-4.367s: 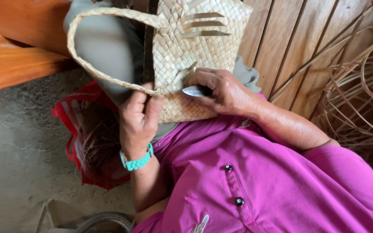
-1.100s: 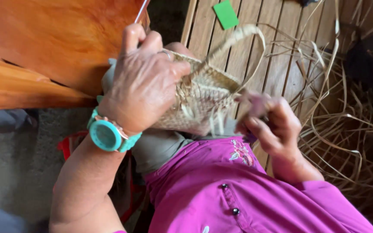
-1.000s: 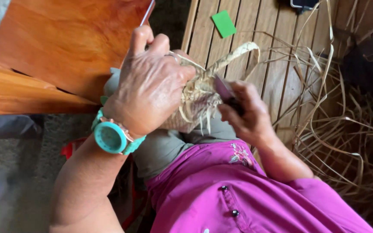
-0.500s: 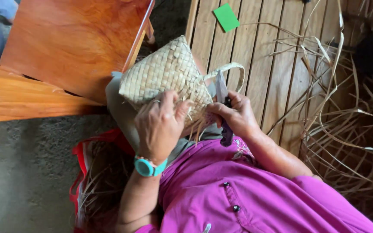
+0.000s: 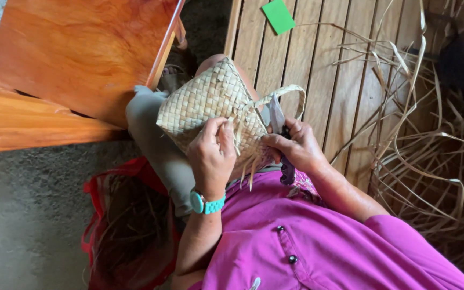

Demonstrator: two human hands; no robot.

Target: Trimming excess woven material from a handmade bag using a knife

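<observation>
Two hands in shot, head view only. I saw my left hand clamped on the small woven basket, fingers curled over its lower edge where loose strip ends hung down. Basket rested on my lap against the grey-trousered knee, tilted, its looped handle pointing toward the slatted wooden floor. My right hand was closed round a knife: dark handle sticking out below the fist, blade up and lying just beside the basket's side, under the handle loop. Whether the blade touched the weave, I could not tell. Teal watch on the left wrist. Pile of dry leaf strips lay on the floor to my right. Green card on the slats further out. Orange wooden bench to my left, red bag on the concrete below it.
</observation>
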